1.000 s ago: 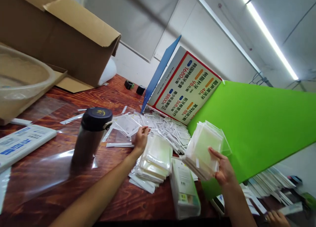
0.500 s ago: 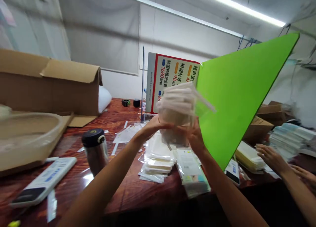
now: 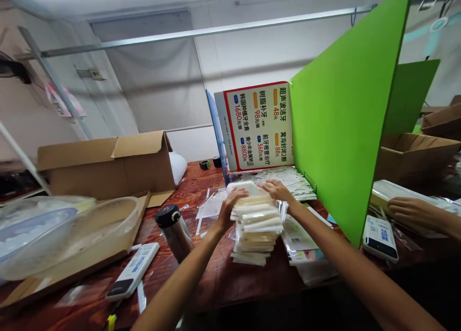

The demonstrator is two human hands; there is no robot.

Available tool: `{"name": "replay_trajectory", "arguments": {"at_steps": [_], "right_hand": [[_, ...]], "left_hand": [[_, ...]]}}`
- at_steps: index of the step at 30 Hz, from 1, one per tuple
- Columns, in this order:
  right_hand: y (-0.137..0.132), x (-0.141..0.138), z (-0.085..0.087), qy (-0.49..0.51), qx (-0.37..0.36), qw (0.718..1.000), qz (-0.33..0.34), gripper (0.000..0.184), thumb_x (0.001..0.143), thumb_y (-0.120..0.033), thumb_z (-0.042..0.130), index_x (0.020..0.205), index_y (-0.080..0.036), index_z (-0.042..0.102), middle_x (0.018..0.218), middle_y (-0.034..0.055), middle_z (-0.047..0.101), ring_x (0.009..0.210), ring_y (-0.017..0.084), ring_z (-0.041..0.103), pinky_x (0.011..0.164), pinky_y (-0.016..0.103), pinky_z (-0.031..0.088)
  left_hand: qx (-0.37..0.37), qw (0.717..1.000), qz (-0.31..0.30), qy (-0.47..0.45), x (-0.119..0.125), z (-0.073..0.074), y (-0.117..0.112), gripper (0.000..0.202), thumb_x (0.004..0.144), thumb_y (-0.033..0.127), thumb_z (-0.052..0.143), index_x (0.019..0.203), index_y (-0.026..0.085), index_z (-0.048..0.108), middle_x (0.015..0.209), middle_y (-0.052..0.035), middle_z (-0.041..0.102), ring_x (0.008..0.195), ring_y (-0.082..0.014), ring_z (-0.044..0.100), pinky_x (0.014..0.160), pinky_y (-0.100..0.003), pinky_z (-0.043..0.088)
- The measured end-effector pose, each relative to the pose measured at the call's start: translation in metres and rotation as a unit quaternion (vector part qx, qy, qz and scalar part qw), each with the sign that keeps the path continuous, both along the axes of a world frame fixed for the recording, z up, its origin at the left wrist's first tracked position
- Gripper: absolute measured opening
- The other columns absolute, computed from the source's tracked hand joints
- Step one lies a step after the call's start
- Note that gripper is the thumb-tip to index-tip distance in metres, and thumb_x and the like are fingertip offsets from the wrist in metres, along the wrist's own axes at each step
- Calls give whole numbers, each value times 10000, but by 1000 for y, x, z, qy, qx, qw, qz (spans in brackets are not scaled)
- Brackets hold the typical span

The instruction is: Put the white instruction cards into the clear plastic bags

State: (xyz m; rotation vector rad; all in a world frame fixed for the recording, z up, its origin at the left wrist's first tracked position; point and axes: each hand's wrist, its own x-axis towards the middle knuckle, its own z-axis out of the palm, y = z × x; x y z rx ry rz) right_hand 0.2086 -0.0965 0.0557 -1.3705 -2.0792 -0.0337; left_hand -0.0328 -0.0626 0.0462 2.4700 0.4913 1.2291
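Note:
A tall stack of white and cream flat packets in clear plastic (image 3: 256, 230) stands on the table in front of me. My left hand (image 3: 232, 205) grips its upper left side, fingers bent over the top edge. On the far right of the top, my right hand (image 3: 278, 190) is closed against the packets, its fingertips partly hidden. Right of the stack lie printed sheets in clear sleeves (image 3: 300, 239). Loose white paper pieces (image 3: 212, 205) lie behind and left of it.
A dark-lidded bottle (image 3: 175, 232), a white device (image 3: 133, 269) and a clear plastic basin (image 3: 108, 230) are at left, before a cardboard box (image 3: 108, 165). A green board (image 3: 342, 115) stands at right. Beyond it, another person's hand (image 3: 406, 211) rests on packets near a second device (image 3: 380, 237).
The packets my hands held raised and blurred are lowered onto the pile, which is now taller. The camera view has shifted. The other person's hand lies on packets.

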Motion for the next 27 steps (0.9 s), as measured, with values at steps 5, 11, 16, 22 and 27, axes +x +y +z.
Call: {"name": "replay_trajectory", "arguments": {"at_steps": [5, 11, 16, 22, 27], "right_hand": [[-25, 25, -5, -32, -29, 997, -66, 425, 817, -30, 531, 1218, -127, 634, 1214, 136, 656, 1186, 244, 538, 1057, 389, 370], [-84, 83, -1, 52, -98, 973, -201, 264, 920, -210, 510, 1124, -136, 660, 1149, 130, 677, 1048, 241, 619, 935, 349, 433], [-124, 95, -33, 48, -257, 903, -340, 442, 977, -429, 396, 821, -126, 677, 845, 189, 706, 768, 281, 657, 692, 347, 417], [-126, 70, -64, 48, -263, 915, -304, 394, 977, -463, 399, 950, -161, 650, 1007, 135, 708, 924, 240, 654, 741, 286, 422], [-102, 101, -67, -32, -265, 879, -394, 393, 1004, -328, 351, 972, -101, 670, 1034, 210, 690, 980, 268, 662, 770, 306, 424]], "left_hand": [[-28, 981, -54, 185, -4, -36, 23, 382, 867, 194, 538, 1233, 258, 626, 1315, -94, 627, 1309, -252, 509, 1203, -506, 185], [53, 920, -153, 358, -9, -9, 41, 785, 731, 34, 545, 1444, 338, 417, 1502, -33, 447, 1410, -228, 373, 1213, -481, 152], [33, 954, -34, 298, -8, 13, 43, 708, 704, 46, 492, 1346, 340, 531, 1392, -18, 563, 1302, -237, 499, 1120, -428, 327], [-206, 916, 341, 54, 23, -38, 40, 438, 693, 576, 691, 873, 181, 630, 752, -81, 656, 730, -280, 631, 712, -368, 453], [-306, 921, 194, -145, 20, -74, 54, 427, 629, 547, 736, 804, 166, 654, 776, -50, 655, 722, -204, 594, 688, -300, 440]]}}
